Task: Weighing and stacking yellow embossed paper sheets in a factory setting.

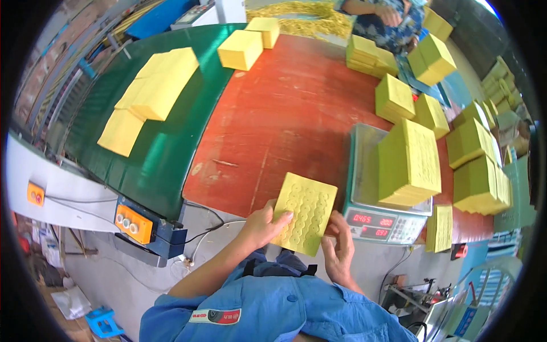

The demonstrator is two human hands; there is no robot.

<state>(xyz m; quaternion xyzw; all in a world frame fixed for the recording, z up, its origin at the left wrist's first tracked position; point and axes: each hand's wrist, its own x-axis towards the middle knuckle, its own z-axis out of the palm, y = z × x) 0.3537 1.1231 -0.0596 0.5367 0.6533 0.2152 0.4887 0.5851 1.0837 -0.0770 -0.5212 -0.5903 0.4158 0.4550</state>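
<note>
In front of my body, a yellow sheet of paper (305,214) with rows of round, coin-like patterns is tilted upright. I cannot tell whether it is one sheet or a thin stack. My left hand (268,227) grips its left edge, thumb flat on the patterned face. Close by the lower right edge is my right hand (339,251), fingers loosely bent and thumb apart; whether it touches the paper is hard to see. To the right, a digital scale (387,227) with a lit red display carries a tall stack of yellow paper (407,165).
A red-brown tabletop (273,114) spreads ahead. Left of it, a green conveyor belt (171,148) bears yellow paper stacks (154,85), with an orange button box (134,223) at its near end. More stacks (478,142) stand at right. Another person (387,23) is across the table.
</note>
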